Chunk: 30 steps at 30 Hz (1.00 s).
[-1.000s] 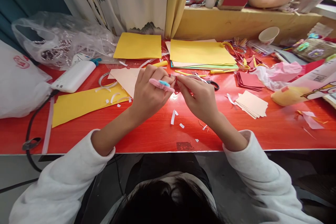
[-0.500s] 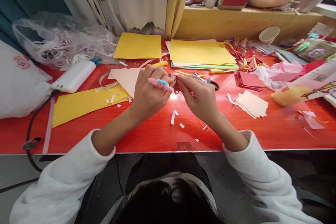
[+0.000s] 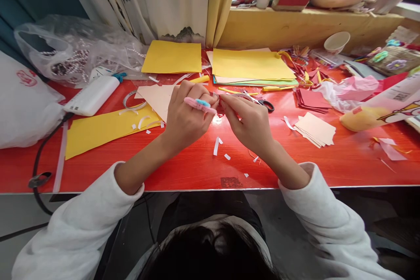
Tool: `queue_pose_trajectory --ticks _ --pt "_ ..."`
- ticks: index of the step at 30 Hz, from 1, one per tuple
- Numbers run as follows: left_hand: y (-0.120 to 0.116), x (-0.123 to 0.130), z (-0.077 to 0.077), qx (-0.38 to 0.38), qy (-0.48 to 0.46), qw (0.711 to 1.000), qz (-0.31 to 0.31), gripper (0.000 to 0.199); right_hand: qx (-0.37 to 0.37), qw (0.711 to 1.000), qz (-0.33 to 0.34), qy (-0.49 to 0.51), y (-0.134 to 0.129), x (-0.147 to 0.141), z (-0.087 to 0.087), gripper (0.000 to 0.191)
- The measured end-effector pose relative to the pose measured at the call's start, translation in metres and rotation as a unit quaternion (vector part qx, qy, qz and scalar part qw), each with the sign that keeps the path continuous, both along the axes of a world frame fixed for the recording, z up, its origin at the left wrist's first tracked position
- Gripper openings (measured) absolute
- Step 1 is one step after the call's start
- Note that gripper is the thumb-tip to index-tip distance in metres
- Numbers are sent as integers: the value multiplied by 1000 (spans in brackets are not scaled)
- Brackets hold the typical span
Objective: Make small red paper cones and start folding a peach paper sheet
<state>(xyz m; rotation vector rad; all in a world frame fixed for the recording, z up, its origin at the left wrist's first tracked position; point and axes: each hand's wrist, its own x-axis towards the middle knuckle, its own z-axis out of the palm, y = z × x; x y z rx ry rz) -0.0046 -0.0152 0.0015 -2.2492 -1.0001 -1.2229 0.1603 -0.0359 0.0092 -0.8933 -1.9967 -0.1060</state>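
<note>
My left hand [image 3: 187,111] is closed, its fingertips pinched at the middle of the red table [image 3: 183,170]. A fuzzy pink and blue ornament [image 3: 198,105] lies across the outside of its fingers. My right hand [image 3: 251,120] meets it tip to tip, thumb and forefinger pressed together. What the two pinch between them is too small and covered to name. Just behind the right hand are scissors [image 3: 266,105] with black handles, partly hidden by the fingers. White paper scraps [image 3: 216,145] lie below the hands.
Yellow sheets [image 3: 249,63] are stacked at the back, with a yellow strip [image 3: 98,133] at left. Cream paper squares [image 3: 315,129] and red squares [image 3: 311,99] sit to the right. A roll of tape [image 3: 131,100], a white power bank [image 3: 92,96] and plastic bags [image 3: 26,100] occupy the left.
Both hands stay almost in place with fingertips together; the fingers shift only very slightly. Nothing else on the table has visibly moved.
</note>
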Motion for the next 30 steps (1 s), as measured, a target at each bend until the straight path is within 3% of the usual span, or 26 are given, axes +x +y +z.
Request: queue_pose_trajectory --ticks 8,13,19,22,26,30 --pt "0 0 -1 -19 -1 1000 -5 18 10 1000 5 3 1 1 -1 22" --pt "0 -1 0 15 8 1000 -8 11 25 1000 15 7 2 1 -2 22" --pt "1 0 -2 3 7 1000 -16 7 36 999 20 13 1 -1 -4 21" --pt "2 1 -5 33 6 999 -4 8 35 999 9 6 1 -2 -5 21" --pt "2 2 -6 9 5 1000 12 9 22 1000 -3 -7 -1 -2 -5 21" --pt "1 3 -2 82 5 996 18 7 12 1000 4 -1 -1 -2 -3 21"
